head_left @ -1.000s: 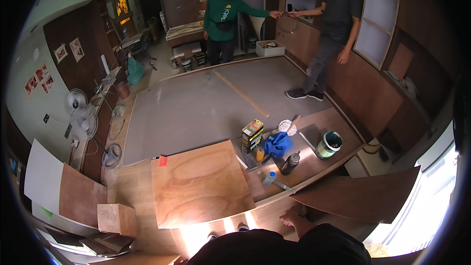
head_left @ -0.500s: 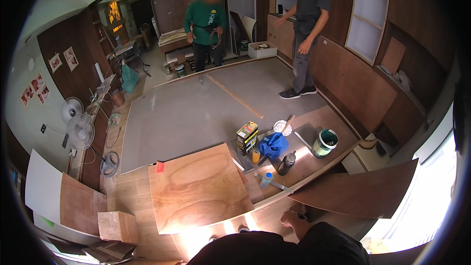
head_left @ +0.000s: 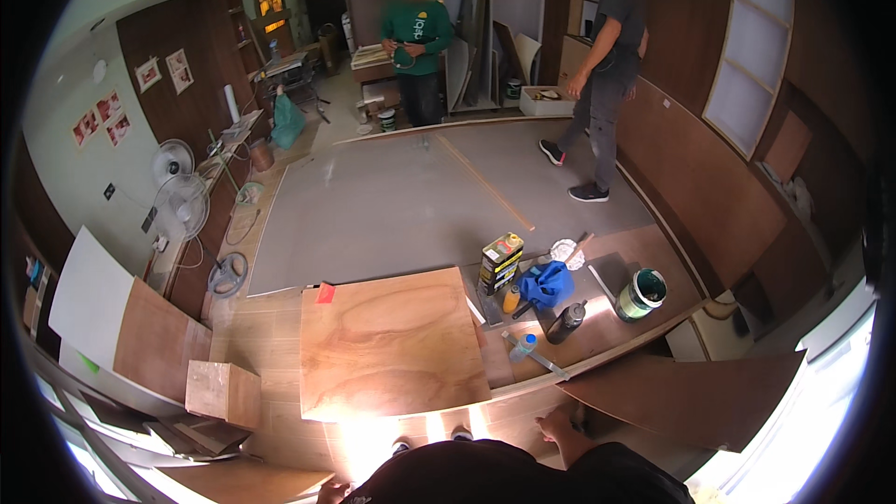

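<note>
The head view looks down on a square plywood panel (head_left: 392,341) lying flat on a wider wooden surface, just ahead of the person. Its face is warm brown with swirling grain, brightly lit along the near edge, and a small red tag (head_left: 325,293) sits at its far left corner.

The right hand (head_left: 563,427) reaches forward low in the picture, fingers spread and resting on the board edge just right of the panel; it grasps nothing that can be seen. The left hand (head_left: 329,491) shows only as a sliver at the bottom rim, and whether it is clenched or loose cannot be told.

To the right of the panel stands a cluster of things: one yellow and black tin (head_left: 500,261), one small orange bottle (head_left: 511,299), one blue cloth (head_left: 547,284), one dark bottle (head_left: 566,322), one clear bottle (head_left: 523,346) with a blue cap lying on its side, and one green and white pail (head_left: 640,293). A dark brown board (head_left: 686,392) lies at lower right.

At left stand two fans (head_left: 177,191), one white sheet (head_left: 89,294) leaning, and one small wooden box (head_left: 222,393).

Two other people stand at the far end of the grey floor sheet (head_left: 411,201): one in a green top (head_left: 416,33), one in a dark shirt (head_left: 618,14).
</note>
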Motion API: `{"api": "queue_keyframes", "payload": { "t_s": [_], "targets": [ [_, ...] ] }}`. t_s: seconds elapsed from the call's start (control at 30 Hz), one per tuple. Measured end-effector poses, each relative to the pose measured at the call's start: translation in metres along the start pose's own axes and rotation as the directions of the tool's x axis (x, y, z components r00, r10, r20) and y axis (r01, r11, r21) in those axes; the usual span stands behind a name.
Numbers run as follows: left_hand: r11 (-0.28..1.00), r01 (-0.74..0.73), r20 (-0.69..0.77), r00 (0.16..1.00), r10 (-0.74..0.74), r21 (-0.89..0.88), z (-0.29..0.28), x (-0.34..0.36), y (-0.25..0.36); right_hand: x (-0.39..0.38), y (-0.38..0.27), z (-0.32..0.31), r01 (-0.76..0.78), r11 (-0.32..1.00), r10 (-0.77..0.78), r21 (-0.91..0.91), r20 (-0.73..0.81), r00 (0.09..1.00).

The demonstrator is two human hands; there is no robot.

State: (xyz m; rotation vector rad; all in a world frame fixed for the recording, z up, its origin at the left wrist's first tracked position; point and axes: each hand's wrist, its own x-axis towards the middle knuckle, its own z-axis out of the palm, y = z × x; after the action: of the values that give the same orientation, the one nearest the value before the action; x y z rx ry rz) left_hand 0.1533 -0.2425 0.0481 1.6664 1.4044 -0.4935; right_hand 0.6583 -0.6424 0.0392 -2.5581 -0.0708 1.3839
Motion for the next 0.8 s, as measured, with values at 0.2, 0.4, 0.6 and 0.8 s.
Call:
{"api": "queue_keyframes", "payload": {
  "t_s": [0.2, 0.4, 0.6, 0.8],
  "targets": [
    [0.998, 0.049, 0.029, 0.998, -0.048, -0.046, 0.010, -0.022, -0.024, -0.008, -0.005, 0.012, 0.024, 0.988, -0.045, 0.150, 0.137, 0.990],
    [0.992, 0.122, 0.006, 0.992, -0.122, -0.015, 0.016, 0.007, -0.053, 0.000, 0.002, 0.014, -0.004, 0.962, -0.028, 0.273, 0.113, 0.993],
    [0.990, 0.141, 0.022, 0.990, -0.141, 0.022, 0.018, 0.002, -0.048, 0.008, 0.009, -0.003, -0.025, 0.932, -0.017, 0.362, 0.111, 0.994],
    [0.989, 0.151, 0.006, 0.989, -0.151, 0.007, 0.016, -0.005, -0.037, 0.003, 0.007, -0.003, -0.034, 0.920, -0.008, 0.389, 0.106, 0.994]
  ]
}}
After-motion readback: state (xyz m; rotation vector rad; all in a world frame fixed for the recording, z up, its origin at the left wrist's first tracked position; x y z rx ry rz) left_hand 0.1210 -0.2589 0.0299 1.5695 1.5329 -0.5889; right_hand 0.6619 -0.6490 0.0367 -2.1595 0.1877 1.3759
